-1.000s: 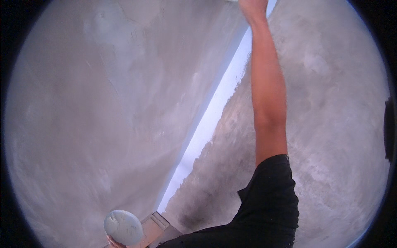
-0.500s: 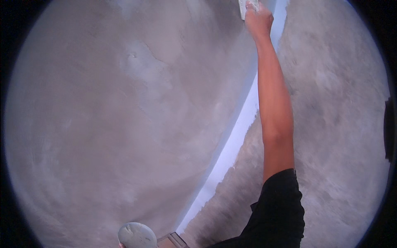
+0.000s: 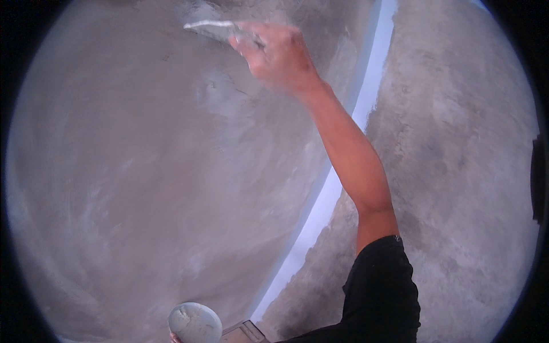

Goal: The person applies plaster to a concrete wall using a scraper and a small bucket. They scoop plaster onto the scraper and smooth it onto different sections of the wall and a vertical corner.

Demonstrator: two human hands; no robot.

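Observation:
My right hand (image 3: pixel 280 57) is closed around a putty knife (image 3: pixel 214 27) whose pale, putty-coated edge lies at a grey-brown plastered wall (image 3: pixel 143 143) near the top of the view. Some motion blur softens the fingers. At the lower edge, a round whitish bowl (image 3: pixel 195 323) carries pale putty. Only a fingertip or two of my left hand (image 3: pixel 174 338) shows, at the bowl's left rim; the rest is out of view.
A bluish-white strip (image 3: pixel 320 208) runs diagonally along the corner between two plastered surfaces. The right-hand surface (image 3: pixel 457 171) is mottled grey. Beside the bowl is a tan, dark-edged boxy thing (image 3: pixel 246 332) I cannot make out. Something dark (image 3: pixel 537 180) stands at the right rim.
My right hand has swung left and slightly down with the putty knife, away from the corner strip and across the left wall. The bowl has shifted slightly right and up in view.

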